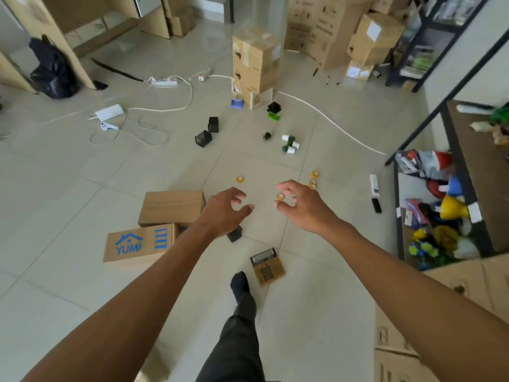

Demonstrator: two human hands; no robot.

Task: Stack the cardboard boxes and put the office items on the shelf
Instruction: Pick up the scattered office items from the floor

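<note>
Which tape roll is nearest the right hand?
The tape roll framed between the right hand's thumb and fingers; the other rolls lie clear of it on the floor.

Brand: "YUMI" in blue, under a blue house logo, on the small brown cardboard box (139,243) lying on the floor.
Other labels: too blurred to read.
</note>
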